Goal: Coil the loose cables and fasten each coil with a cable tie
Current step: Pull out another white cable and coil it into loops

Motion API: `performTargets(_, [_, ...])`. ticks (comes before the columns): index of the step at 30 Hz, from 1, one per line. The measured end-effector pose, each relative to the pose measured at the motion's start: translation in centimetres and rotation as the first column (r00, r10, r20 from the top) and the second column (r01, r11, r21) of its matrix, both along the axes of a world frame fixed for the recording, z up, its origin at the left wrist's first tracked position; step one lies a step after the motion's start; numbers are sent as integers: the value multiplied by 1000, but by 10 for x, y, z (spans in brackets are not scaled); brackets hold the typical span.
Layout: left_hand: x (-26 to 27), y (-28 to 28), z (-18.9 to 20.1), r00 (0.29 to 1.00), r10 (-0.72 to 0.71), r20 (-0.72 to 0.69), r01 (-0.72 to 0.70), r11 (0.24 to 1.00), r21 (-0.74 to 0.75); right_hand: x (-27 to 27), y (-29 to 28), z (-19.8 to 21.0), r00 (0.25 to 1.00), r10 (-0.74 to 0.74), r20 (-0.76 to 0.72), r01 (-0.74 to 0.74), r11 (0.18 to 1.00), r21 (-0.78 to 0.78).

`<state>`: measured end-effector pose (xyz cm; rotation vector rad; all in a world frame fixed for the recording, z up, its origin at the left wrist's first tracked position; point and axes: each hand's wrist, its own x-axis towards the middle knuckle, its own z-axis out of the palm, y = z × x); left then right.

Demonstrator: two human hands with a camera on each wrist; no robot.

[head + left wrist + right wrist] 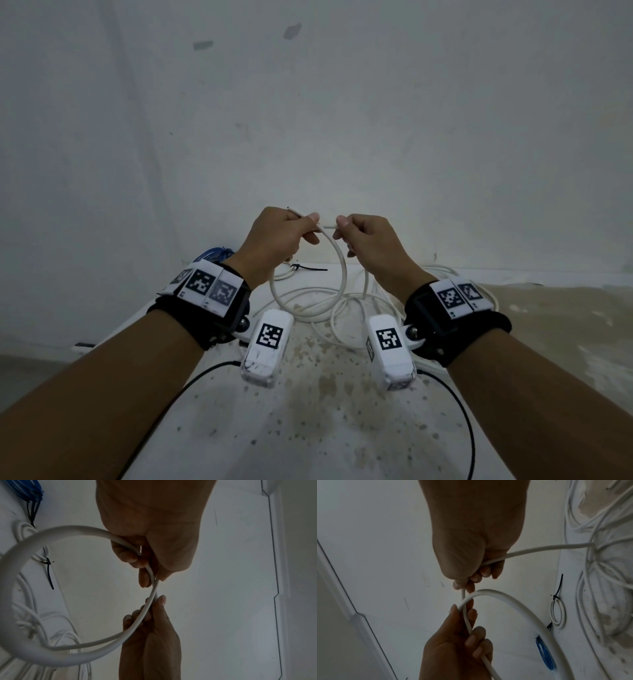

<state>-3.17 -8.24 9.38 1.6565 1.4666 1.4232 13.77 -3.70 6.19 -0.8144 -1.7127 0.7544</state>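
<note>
Cable [343, 274] raised above bench [308, 411], one loop hanging, loose tangle below to feed further turns. Left hand [274, 240] curled round loop's crossing, pinning it. Right hand [370, 240] pinching next stretch, likely drawing slack. Tied white coil [557, 613] and blue coil [545, 654] set aside, apparently done.

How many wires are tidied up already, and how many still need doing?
Done: a small white coil and a blue coil look tied. In hand: the left hand and right hand hold one loop of white cable. Left: the loose white tangle, untied.
</note>
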Motion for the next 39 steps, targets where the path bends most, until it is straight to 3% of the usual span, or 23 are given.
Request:
performTargets(7, [1, 0, -5, 1000, -4, 1, 4, 1000, 11, 6, -2, -2, 1000, 1, -11, -2, 1000, -26])
performTargets(10, [3, 0, -7, 993, 51, -105, -40, 994, 103, 6, -6, 5, 993, 113, 28, -108, 987, -122])
performTargets(13, [8, -4, -6, 970, 84, -229, -49, 987, 153, 3, -7, 13, 968, 126, 219, -112, 991, -74])
performTargets(15, [8, -4, -7, 967, 79, -241, -41, 987, 158, 5, -7, 18, 936, 130, 328, -119, 991, -55])
performTargets(17, [8, -4, -8, 974, 53, -218, -22, 989, 144, 10, -6, 22, 916, 206, 345, -175, 977, -119])
performTargets(21, [13, -4, -10, 987, 26, -159, -1, 988, 153, 17, -4, 25, 898, 352, 265, -284, 922, -264])
performTargets(27, [17, -2, -10, 987, -13, -162, 40, 986, 162, 21, -5, 24, 906, 422, 25, -366, 812, -455])
performTargets(30, [18, -2, -7, 991, -23, -132, 40, 991, 128, 19, -4, 24, 931, 364, -27, -341, 840, -423])
performTargets(32, [12, 3, -7, 988, 116, -107, -103, 988, 117, 20, -2, 26, 960, 246, -135, -279, 880, -384])
performTargets(34, [6, 6, -12, 941, 338, 5, -337, 940, 48, 24, 2, 29, 948, 122, -295, -223, 913, -341])
performTargets(35, [4, 2, -15, 919, 389, 69, -386, 921, -53, 26, 4, 32, 928, 81, -365, -206, 925, -319])
performTargets(37, [12, -11, -30, 947, 290, 135, -221, 898, -380, 25, 7, 36, 879, 32, -476, -187, 941, -281])
performTargets(39, [32, -29, -46, 978, -3, 210, 143, 744, -653, 18, 3, 38, 824, 4, -566, -183, 948, -260])
